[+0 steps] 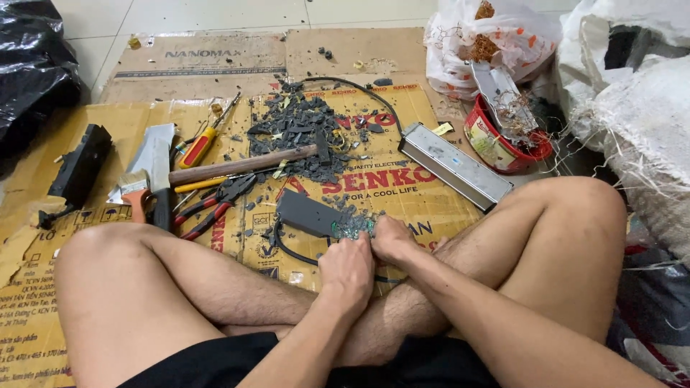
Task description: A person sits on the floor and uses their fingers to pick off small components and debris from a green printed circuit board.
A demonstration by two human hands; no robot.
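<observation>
I sit cross-legged on flattened cardboard (402,201). My left hand (347,271) and my right hand (392,239) are both closed on a green circuit board (351,228) that sticks out of a dark grey plastic adapter casing (309,213). A black cable (287,248) loops out from the casing toward my legs. The board's near end is hidden under my fingers.
A hammer (248,164) lies by a pile of dark plastic shards (298,126). Left of it are red-handled pliers (212,205), a yellow screwdriver (201,144) and a brush (134,190). A grey metal box (454,165), a red tub (499,144) and sacks (640,108) sit right.
</observation>
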